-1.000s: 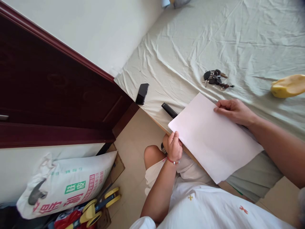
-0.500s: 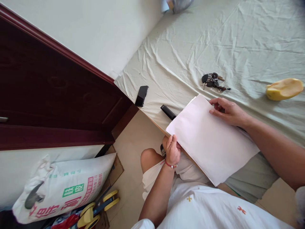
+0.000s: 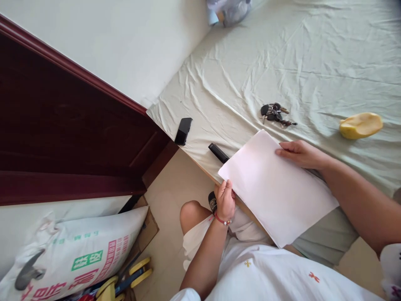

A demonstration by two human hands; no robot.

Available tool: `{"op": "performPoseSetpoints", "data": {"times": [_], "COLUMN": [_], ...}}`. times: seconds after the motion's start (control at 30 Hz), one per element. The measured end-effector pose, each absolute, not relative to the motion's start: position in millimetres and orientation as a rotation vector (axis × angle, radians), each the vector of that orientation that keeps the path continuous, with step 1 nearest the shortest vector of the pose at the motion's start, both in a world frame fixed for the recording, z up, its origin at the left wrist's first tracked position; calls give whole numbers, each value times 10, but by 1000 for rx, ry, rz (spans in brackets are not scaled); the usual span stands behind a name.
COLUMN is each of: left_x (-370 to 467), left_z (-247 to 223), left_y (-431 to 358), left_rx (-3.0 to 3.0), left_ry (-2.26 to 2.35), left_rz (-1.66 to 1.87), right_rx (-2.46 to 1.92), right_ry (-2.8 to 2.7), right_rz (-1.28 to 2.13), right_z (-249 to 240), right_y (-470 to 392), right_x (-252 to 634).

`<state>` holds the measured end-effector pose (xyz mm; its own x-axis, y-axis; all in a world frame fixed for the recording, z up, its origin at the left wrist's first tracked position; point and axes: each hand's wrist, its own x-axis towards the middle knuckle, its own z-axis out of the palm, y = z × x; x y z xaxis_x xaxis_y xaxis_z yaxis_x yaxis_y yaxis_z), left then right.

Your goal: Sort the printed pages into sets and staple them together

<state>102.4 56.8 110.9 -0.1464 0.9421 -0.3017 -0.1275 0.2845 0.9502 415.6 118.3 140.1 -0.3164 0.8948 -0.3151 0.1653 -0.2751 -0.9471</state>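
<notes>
A stack of white paper (image 3: pixel 275 192) lies at the near edge of the cloth-covered surface, slanted and partly over the person's lap. My left hand (image 3: pixel 226 200), with a red beaded bracelet at the wrist, pinches the paper's left corner. At the upper right edge, my right hand (image 3: pixel 297 154) holds the sheets between thumb and fingers. The paper partly covers a black elongated object (image 3: pixel 218 153). Beyond my right hand sits a bunch of keys (image 3: pixel 274 113).
A black phone (image 3: pixel 183 131) rests near the left edge of the pale green cloth (image 3: pixel 313 75). A yellow fruit piece (image 3: pixel 360 125) lies at right, a plastic bag (image 3: pixel 233 11) at the back. A printed sack (image 3: pixel 84 251) and yellow-wheeled item (image 3: pixel 140 271) stand lower left.
The fingers of my right hand have drawn closer together on the paper's edge. My left hand keeps its hold at the corner. The view has shifted slightly.
</notes>
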Motion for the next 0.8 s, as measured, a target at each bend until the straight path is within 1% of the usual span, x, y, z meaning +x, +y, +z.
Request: {"op": "performPoseSetpoints", "data": {"times": [0.07, 0.13, 0.23, 0.33, 0.5, 0.63, 0.8], "left_x": [1015, 999, 947, 864, 745, 729, 730], "left_z": [1091, 1113, 1193, 1247, 1198, 1167, 1260], "left_y": [582, 610, 689, 800, 933, 980, 1037], "left_rx": [789, 758, 759, 899, 1287, 1220, 1273], "left_ry": [1369, 1332, 1331, 1424, 1524, 1512, 1462], "left_rz": [1135, 1121, 1138, 1149, 923, 840, 755], "right_rx": [-1417, -1435, -1434, -1437, -1453, -1489, -1470], "right_ry": [-1574, -1653, -1700, -1768, -1826, -1809, -1786], "right_rz": [1463, 1384, 1403, 1371, 1328, 1356, 1399], "right_z": [1384, 1372, 1347, 1305, 1262, 1293, 1384], "right_y": [1215, 1235, 1237, 1229, 1239, 1245, 1234], "right_x": [4154, 4153, 4154, 4156, 4147, 4134, 4101]}}
